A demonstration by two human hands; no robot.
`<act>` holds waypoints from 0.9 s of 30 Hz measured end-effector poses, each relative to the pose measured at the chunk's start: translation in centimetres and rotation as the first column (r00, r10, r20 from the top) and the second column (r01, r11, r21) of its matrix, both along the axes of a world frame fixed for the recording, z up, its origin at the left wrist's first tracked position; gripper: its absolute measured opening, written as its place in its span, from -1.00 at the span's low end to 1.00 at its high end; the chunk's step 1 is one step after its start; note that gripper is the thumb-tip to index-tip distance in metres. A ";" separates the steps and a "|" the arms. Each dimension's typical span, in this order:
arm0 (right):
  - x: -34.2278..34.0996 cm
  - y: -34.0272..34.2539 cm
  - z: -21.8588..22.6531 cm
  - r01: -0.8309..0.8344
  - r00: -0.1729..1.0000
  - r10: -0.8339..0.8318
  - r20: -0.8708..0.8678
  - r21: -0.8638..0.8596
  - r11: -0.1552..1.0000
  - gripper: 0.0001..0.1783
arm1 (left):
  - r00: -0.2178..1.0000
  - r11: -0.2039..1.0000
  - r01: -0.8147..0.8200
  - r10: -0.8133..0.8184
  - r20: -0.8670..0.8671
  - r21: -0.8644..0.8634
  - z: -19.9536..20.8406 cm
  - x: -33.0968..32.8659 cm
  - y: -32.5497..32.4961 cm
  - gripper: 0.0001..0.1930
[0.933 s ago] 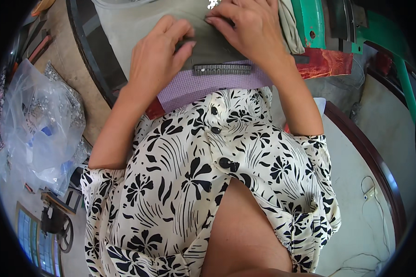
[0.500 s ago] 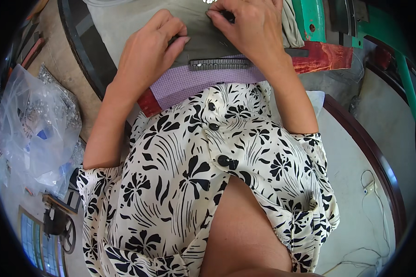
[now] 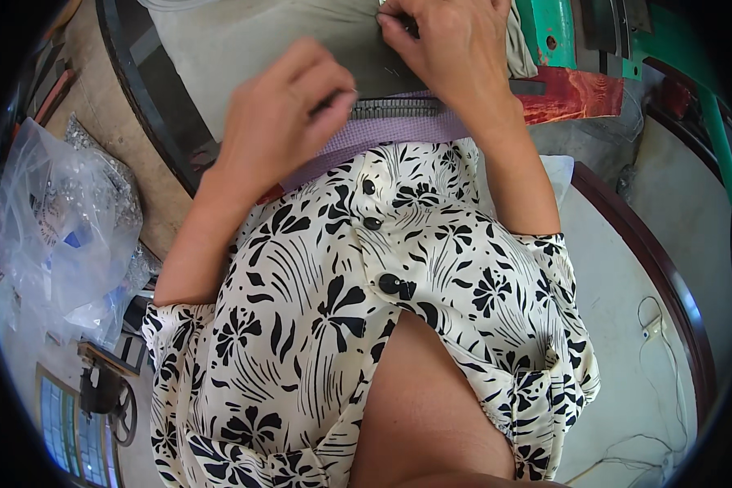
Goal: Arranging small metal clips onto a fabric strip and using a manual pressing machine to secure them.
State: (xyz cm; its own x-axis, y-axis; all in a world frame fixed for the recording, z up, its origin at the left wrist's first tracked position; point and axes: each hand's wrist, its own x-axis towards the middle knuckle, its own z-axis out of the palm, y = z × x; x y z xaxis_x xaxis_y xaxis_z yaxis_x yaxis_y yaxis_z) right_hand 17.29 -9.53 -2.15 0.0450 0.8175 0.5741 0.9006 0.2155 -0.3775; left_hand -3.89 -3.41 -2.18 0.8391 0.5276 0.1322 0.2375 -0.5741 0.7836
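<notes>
Grey-olive cloth (image 3: 220, 49) lies spread on the work surface before me. My left hand (image 3: 281, 114), slightly blurred, is over the cloth's near edge with fingers curled toward the thumb. Its fingertips are at the left end of a dark ridged strip (image 3: 398, 108); whether they hold something small is not visible. My right hand (image 3: 455, 53) is at the far part of the cloth, thumb and fingers pinched together. What it pinches is hidden, with a small shiny bit showing beside it at the top edge. The strip lies on lilac textured fabric (image 3: 382, 130).
Green metal machine parts (image 3: 549, 37) and a red patterned board (image 3: 573, 93) stand to the right. A clear plastic bag (image 3: 65, 228) with shiny contents sits at the left. Thin cables (image 3: 667, 390) lie at the lower right. A dark curved rim (image 3: 150, 98) runs along the left.
My left hand has moved nearer and to the right, from over the cloth to the left end of the ridged strip, covering it. My right hand has shifted slightly right, still pinched.
</notes>
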 end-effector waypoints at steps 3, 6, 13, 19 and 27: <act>-0.6 -0.5 2.6 0.048 0.999 -0.040 0.033 -0.294 0.954 -0.84 | 0.996 0.995 0.077 -0.079 0.038 0.064 0.0 1.2 -1.1 -0.88; -0.3 -2.0 4.0 -0.055 0.990 0.009 -0.139 -0.330 0.942 -0.85 | 0.990 0.983 0.115 -0.126 0.069 0.139 -0.9 2.1 -1.9 -0.89; -1.0 -8.3 1.0 -0.052 0.997 0.031 -0.070 -0.331 0.942 -0.78 | 0.998 0.987 0.057 -0.062 0.029 0.149 -1.1 2.2 -2.3 -0.89; -2.0 -8.3 0.4 -0.016 1.000 0.017 -0.003 -0.331 0.944 -0.80 | 0.998 0.998 0.063 -0.063 -0.004 0.020 -0.8 1.5 -2.2 -0.82; 0.0 -5.0 1.0 0.117 0.993 -0.104 0.064 -0.240 0.964 -0.81 | 1.000 0.985 0.005 -0.010 -0.029 -0.171 -1.0 -0.9 -1.8 -0.78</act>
State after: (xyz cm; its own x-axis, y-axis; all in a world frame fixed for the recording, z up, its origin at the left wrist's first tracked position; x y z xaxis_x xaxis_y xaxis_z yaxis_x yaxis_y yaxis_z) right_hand 17.26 -14.50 -1.14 0.1190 0.9242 0.3629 0.9328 0.0212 -0.3599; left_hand -4.80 -5.24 -3.18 0.8451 0.5344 0.0154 0.2585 -0.4338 0.8631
